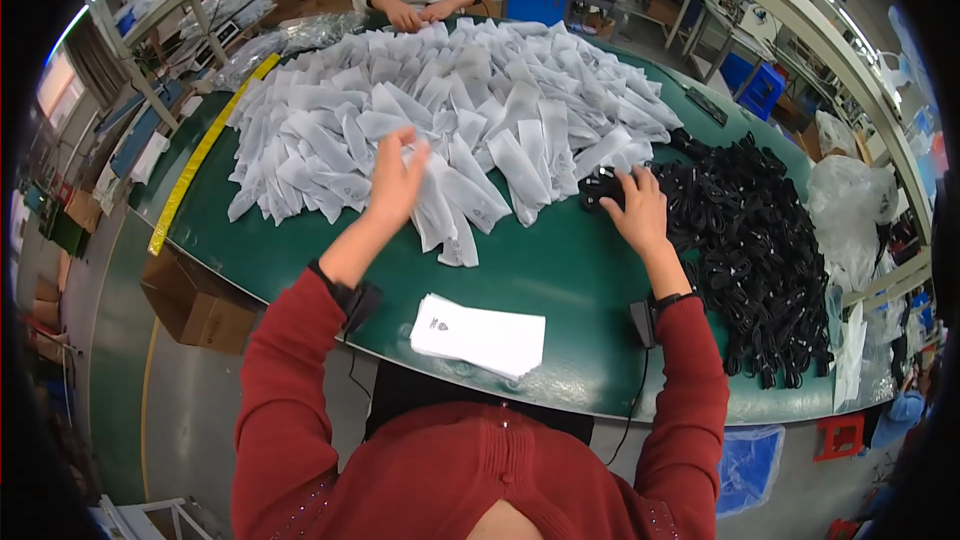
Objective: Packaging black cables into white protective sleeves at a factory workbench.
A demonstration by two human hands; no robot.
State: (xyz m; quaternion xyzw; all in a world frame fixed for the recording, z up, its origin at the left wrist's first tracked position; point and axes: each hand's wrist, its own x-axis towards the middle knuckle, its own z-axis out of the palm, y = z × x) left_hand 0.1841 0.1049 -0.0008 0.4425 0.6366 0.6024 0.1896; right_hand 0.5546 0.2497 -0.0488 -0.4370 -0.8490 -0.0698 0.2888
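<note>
My left hand (398,183) is raised over the near edge of a wide heap of white translucent pouches (330,140). Its fingers are apart, slightly blurred, and nothing shows in them. To the right, my right hand (640,210) rests with thumb and fingers spread at a small coiled black cable (602,187). That coil lies at the left side of a large pile of bundled black cables (750,230); the fingertips reach its edge, and no firm grip shows. In front of me, between my forearms, lies a stack of white printed paper slips (480,336).
A yellow measuring strip (205,160) runs along the left edge of the green table (330,290). Across the table, another person's hands (420,16) are at the heap. A cardboard box (200,305) stands at lower left. Clear plastic bags (850,215) are at the right.
</note>
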